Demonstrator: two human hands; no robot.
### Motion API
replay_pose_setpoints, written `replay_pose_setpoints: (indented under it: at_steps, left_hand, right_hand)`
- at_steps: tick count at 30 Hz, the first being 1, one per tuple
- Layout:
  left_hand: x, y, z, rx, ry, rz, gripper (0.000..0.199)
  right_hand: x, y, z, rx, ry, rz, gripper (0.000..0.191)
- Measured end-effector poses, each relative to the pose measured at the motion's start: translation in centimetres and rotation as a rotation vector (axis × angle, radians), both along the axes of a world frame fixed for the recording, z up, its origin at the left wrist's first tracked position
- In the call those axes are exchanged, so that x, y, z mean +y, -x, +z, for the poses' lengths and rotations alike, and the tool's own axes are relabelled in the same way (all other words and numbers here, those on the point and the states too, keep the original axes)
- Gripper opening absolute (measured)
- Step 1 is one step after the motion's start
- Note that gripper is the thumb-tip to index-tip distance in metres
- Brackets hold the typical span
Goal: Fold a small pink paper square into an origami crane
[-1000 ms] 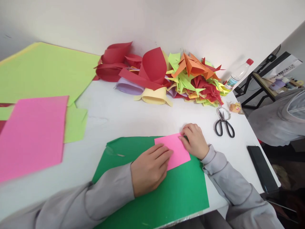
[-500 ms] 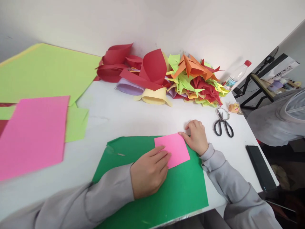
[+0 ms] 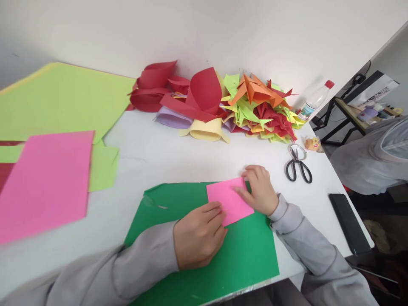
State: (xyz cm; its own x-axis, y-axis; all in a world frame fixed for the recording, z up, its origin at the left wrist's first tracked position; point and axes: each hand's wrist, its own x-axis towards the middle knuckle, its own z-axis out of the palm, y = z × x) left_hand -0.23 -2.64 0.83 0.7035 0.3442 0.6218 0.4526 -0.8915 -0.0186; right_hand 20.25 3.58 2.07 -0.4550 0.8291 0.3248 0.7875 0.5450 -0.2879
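Note:
A small square of pink paper (image 3: 228,197) lies on a large green sheet (image 3: 245,250) near the table's front edge. My left hand (image 3: 200,236) is at its lower left edge, fingers curled and bunched on the paper. At the upper right corner, my right hand (image 3: 261,191) has its thumb over the pink surface and its fingers curled behind the edge, which lifts slightly. The fingertips of my left hand partly hide the lower left corner.
Black-handled scissors (image 3: 298,165), a small wrapped packet (image 3: 313,143) and a black phone (image 3: 349,223) lie on the right. Folded paper shapes (image 3: 255,106) and a bottle (image 3: 315,102) stand along the wall. Larger pink sheets (image 3: 52,182) lie left. Someone's grey sleeve (image 3: 360,157) shows far right.
My right thumb has slid inward over the pink paper, and the fingers have come onto its upper right corner. My left fingers have curled in more at the lower left edge.

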Motion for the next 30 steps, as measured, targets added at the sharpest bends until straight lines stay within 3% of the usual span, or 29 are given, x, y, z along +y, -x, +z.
replay_pose_setpoints:
  at_steps: [4,12,17,20,23,27,30]
  left_hand:
    - [0.1,0.0,0.4,-0.030,0.023,-0.001,0.026]
    - [0.6,0.1,0.0,-0.084,0.131,-0.012,0.026]
    - [1.2,0.5,0.6,-0.291,0.358,0.018,0.024]
    - [2.1,1.3,1.2,-0.441,0.440,0.107,0.022]
    - [3.1,1.9,1.3,-0.436,0.368,0.216,0.019]
    - [3.5,1.8,0.8,-0.298,0.247,0.175,0.016]
    - [3.4,1.6,0.4,-0.198,0.199,0.216,0.016]
  right_hand:
    - [-2.0,0.8,0.5,-0.093,0.054,0.177,0.047]
    - [-3.2,0.9,1.1,-0.113,0.108,0.208,0.056]
    - [-3.3,0.5,0.7,-0.149,0.136,0.160,0.066]
    - [-3.2,0.4,0.5,-0.165,0.139,0.146,0.072]
    - [-3.1,0.4,0.7,-0.180,0.135,0.157,0.066]
    - [-3.2,0.3,0.9,-0.213,0.111,0.204,0.052]
    - [-2.9,0.0,0.7,-0.224,0.062,0.205,0.059]
